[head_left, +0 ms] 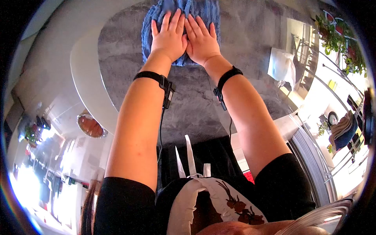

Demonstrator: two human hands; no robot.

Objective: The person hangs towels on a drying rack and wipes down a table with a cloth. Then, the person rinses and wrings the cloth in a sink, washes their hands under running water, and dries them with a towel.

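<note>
Both hands lie palm down on a bundle of blue cloth (207, 11), which sits on the grey worktop (188, 102), well away from the near edge and roughly midway between the left and right edges. The left hand (168, 39) and the right hand (201, 43) are flat, fingers a little apart and pointing toward the far edge, thumbs brought in so that they meet or nearly meet. Neither hand pinches anything; how hard they bear down cannot be told.

For a flat press like this, even contact matters most: weight should go through the whole palm and not just the fingertips, or the pile is likely to bunch into ridges. Fingers spread slightly wider would probably steady the side edges better, and both hands should bear equally, so the bundle does not skid or twist. The cables trailing from the black wrist straps (168, 92) are best left slack and off the fabric.

The cloth looks soft and thick, in mid-blue with darker furrows running mostly away from the body. Its left and right edges are uneven and slightly fluffy. The far end runs up against the top of the view, so its full shape, and whether it is folded, is hard to judge.
</note>
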